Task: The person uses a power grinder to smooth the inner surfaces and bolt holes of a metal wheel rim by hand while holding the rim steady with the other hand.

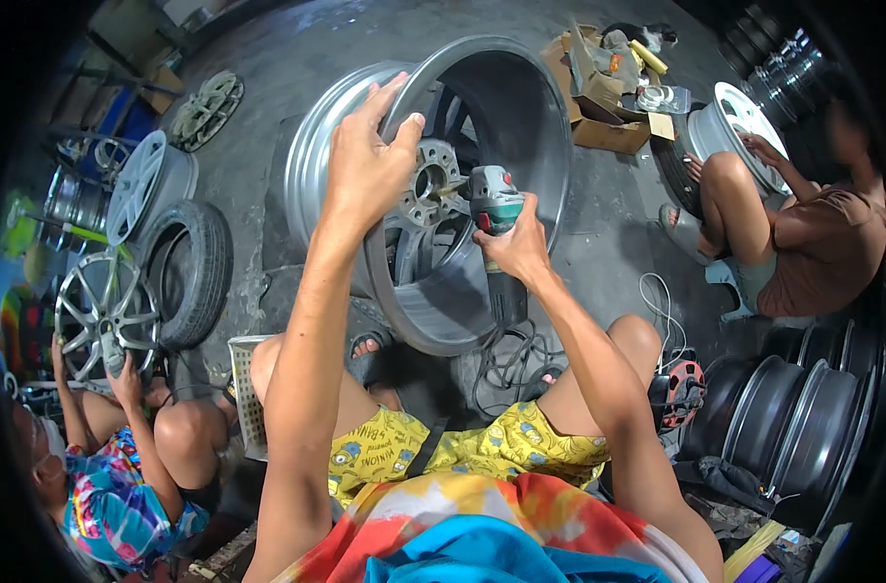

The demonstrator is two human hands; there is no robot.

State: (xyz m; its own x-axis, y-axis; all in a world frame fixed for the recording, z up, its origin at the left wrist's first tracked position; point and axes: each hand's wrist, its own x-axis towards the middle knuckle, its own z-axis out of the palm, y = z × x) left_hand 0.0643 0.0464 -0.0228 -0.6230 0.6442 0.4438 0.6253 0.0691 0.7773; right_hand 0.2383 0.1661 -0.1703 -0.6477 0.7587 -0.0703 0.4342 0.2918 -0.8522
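A large grey alloy wheel rim (550,87) stands tilted on the floor in front of me, its barrel facing me. My left hand (370,151) grips its upper left lip, thumb on the inner side and fingers over the outside. My right hand (521,243) is wrapped around a green and grey angle grinder (498,199). The grinder's head is inside the barrel, to the right of the round hub (428,183) with its bolt holes. I cannot tell whether its working end touches the metal. A dark cable (511,355) lies coiled below the grinder.
On the left, a person (122,466) holds a tool against a spoked wheel (108,306) near a tire (195,272). Another person (822,233) sits at right by a white wheel (730,126). Dark rims (802,418), a cable reel (683,394) and a cardboard box (603,131) stand around.
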